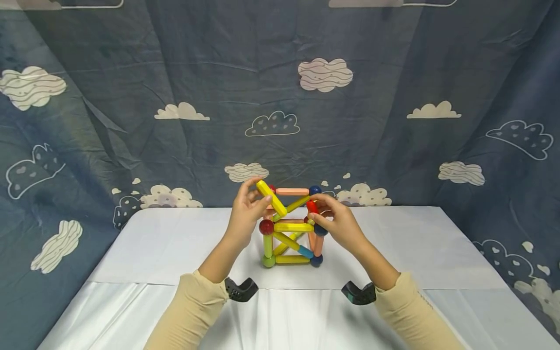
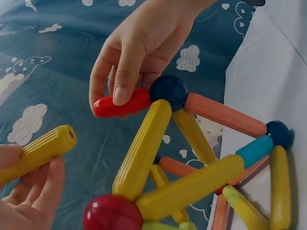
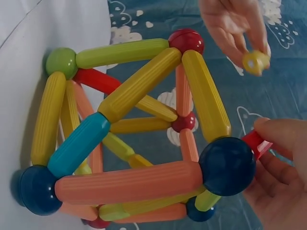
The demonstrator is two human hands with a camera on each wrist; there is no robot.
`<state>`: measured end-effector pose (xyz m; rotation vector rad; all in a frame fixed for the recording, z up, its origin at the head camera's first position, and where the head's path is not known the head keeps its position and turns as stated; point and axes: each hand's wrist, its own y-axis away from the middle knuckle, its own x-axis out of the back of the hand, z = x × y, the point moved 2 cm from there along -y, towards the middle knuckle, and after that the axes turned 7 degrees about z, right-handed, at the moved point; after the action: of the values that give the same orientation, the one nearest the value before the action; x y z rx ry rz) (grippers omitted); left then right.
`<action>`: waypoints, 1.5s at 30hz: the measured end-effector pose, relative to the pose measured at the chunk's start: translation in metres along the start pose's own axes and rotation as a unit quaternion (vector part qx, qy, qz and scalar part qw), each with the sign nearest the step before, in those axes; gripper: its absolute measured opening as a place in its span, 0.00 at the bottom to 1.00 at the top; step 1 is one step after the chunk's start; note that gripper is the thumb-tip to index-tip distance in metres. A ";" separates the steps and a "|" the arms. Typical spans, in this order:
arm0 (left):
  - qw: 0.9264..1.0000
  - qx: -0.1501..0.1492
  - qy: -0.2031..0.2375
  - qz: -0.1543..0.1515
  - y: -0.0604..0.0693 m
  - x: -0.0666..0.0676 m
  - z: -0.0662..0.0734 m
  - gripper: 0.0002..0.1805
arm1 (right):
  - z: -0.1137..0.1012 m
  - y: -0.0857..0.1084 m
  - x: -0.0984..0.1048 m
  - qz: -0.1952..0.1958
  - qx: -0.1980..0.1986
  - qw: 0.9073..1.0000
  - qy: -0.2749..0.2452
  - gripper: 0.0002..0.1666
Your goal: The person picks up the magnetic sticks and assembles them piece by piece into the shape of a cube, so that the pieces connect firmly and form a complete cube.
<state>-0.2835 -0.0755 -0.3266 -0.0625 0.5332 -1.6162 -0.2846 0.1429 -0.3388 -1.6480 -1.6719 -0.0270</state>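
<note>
My left hand (image 1: pixel 245 214) pinches a yellow magnetic stick (image 1: pixel 272 198) between thumb and fingers, tilted above the top left of a box-shaped frame. In the left wrist view this stick (image 2: pixel 41 154) is apart from the frame. My right hand (image 1: pixel 343 223) pinches a short red stick (image 2: pixel 122 103) whose end meets a dark blue ball (image 2: pixel 169 93) at the frame's upper near right corner. A ribbed yellow stick (image 1: pixel 293 227) joins that corner to a red ball (image 1: pixel 266 227). A yellow and blue diagonal (image 3: pixel 79 146) crosses the near side. Fingers partly hide the frame's top.
The frame stands on a white-covered table (image 1: pixel 175 248), its base held by a green ball (image 1: pixel 269 261) and a dark blue ball (image 1: pixel 317 260). Behind hangs a dark cloth (image 1: pixel 210 155) printed with clouds. Black straps (image 1: pixel 242 290) sit at both wrists.
</note>
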 end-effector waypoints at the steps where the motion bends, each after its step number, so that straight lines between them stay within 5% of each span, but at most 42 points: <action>1: 1.000 -0.002 0.002 0.003 -0.003 -0.003 0.000 0.26 | 0.000 0.000 0.000 0.000 0.002 1.000 0.004 0.24; 6: 1.000 -0.006 0.018 0.018 -0.014 -0.018 -0.001 0.25 | -0.003 -0.001 -0.003 -0.015 0.025 0.999 0.027 0.23; 12: 1.000 0.010 -0.015 0.005 -0.017 -0.031 -0.008 0.25 | -0.005 -0.001 -0.005 -0.018 0.045 0.998 0.039 0.22; 22: 0.997 -0.021 -0.072 -0.014 -0.020 -0.029 -0.012 0.24 | -0.003 -0.004 -0.011 -0.002 0.046 0.999 0.011 0.21; 31: 0.977 -0.037 -0.206 0.028 -0.035 -0.008 -0.011 0.18 | -0.003 -0.023 -0.020 -0.033 0.044 0.997 -0.063 0.26; 38: 0.962 -0.047 -0.270 0.007 -0.041 0.005 -0.021 0.17 | -0.015 -0.040 -0.020 -0.146 0.032 0.985 -0.087 0.28; 45: 0.939 0.014 -0.341 -0.041 -0.042 0.017 -0.033 0.26 | 0.002 -0.051 -0.027 -0.191 0.020 0.980 -0.054 0.27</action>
<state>-0.3362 -0.0813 -0.3449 -0.6084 -0.0332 -1.5590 -0.3332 0.1123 -0.3292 -1.2979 -2.0366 -0.0939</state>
